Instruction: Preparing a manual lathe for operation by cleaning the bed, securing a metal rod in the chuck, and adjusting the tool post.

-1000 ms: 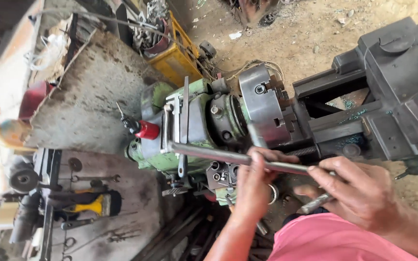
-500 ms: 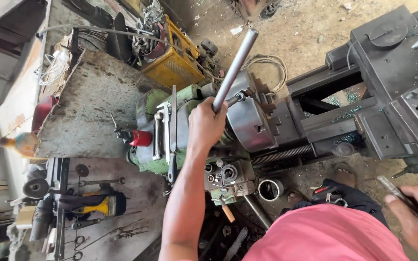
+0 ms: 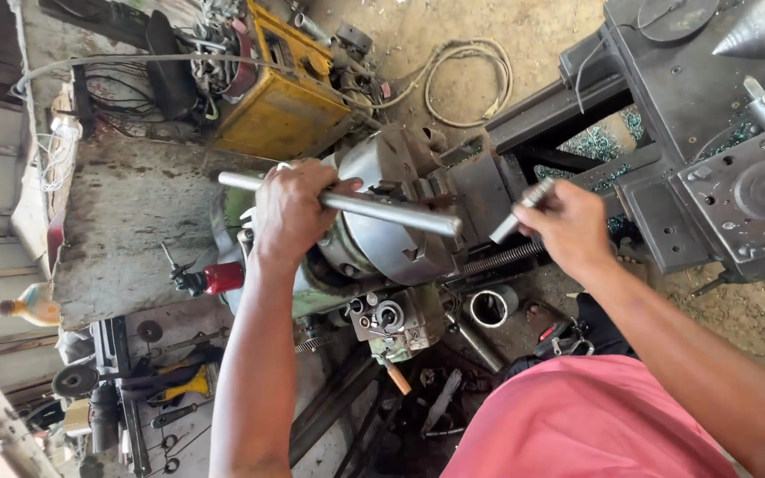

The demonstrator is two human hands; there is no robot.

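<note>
left hand [image 3: 292,212] fisted round steel bar [image 3: 382,211], which ran left to right (tilting slightly down) at frame centre; right hand [image 3: 568,226] pinched short metal tool [image 3: 517,215].

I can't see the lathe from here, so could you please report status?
Left hand gripping steel bar across the chuck. Right hand holding small metal tool near bar's end. Nothing blocking.
</note>
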